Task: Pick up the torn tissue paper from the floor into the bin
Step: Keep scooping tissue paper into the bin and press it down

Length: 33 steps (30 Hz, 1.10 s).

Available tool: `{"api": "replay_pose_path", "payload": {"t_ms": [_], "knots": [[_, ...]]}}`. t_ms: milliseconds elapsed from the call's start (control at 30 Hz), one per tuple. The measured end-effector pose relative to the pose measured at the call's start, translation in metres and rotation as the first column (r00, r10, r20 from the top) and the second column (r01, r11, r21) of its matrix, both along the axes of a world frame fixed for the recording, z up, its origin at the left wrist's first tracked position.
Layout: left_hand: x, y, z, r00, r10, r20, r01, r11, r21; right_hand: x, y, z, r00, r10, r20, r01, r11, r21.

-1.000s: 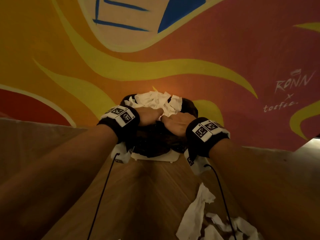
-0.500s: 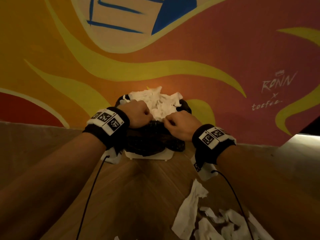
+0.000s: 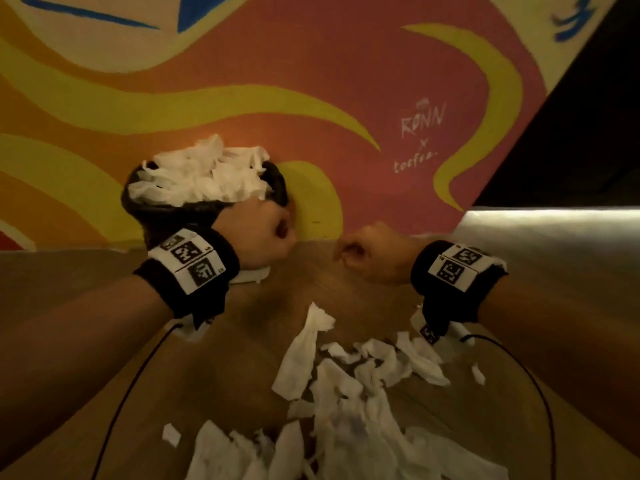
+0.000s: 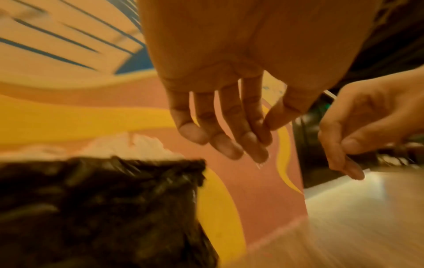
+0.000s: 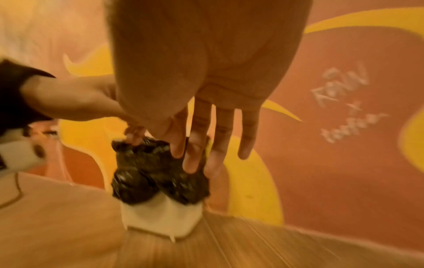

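A bin (image 3: 162,216) with a black liner stands against the wall, heaped with white tissue (image 3: 204,174). My left hand (image 3: 266,233) hangs just in front of its right rim, fingers loosely curled and empty. My right hand (image 3: 367,254) is further right over the floor, also loose and empty. Torn tissue paper (image 3: 301,355) lies scattered on the wooden floor below both hands. In the left wrist view my left hand (image 4: 220,127) holds nothing beside the liner (image 4: 103,208). The right wrist view shows my right hand (image 5: 206,136) with straight, empty fingers above the bin (image 5: 158,174).
A painted orange, yellow and pink wall (image 3: 311,81) rises right behind the bin. A bright metal-looking surface (image 3: 554,230) and a dark opening (image 3: 588,133) sit at the right. Black cables (image 3: 131,386) trail from both wrist bands over the floor.
Both hands have drawn back from the tissue heap in the bin, shifted right and spread apart. My head has tipped down, so more floor tissue shows.
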State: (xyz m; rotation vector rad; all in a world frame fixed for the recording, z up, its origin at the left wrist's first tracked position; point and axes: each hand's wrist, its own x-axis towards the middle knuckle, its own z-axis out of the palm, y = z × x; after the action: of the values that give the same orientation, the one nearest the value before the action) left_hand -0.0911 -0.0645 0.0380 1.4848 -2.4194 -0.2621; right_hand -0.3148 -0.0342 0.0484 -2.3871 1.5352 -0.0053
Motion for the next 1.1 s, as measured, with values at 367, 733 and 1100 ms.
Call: {"api": "replay_pose_path", "payload": {"t_ms": [367,733,1100], "knots": [[-0.086,0.066,-0.124,0.856,-0.266,0.443,-0.024,0.836,0.549,-0.153,0.051,-0.097,0.911,-0.348,-0.220,0.401,0.871,0.284],[-0.117,0.051,-0.170,0.936,-0.143,0.320,-0.085,0.794,0.602,-0.211,0.018,-0.174,0.862,-0.449,-0.235,0.503,0.811,0.300],[-0.110,0.059,-0.182,0.958,0.080,0.274,-0.234,0.769,0.595,-0.185,0.026,-0.211,0.899,-0.416,-0.139,0.435,0.887,0.154]]}}
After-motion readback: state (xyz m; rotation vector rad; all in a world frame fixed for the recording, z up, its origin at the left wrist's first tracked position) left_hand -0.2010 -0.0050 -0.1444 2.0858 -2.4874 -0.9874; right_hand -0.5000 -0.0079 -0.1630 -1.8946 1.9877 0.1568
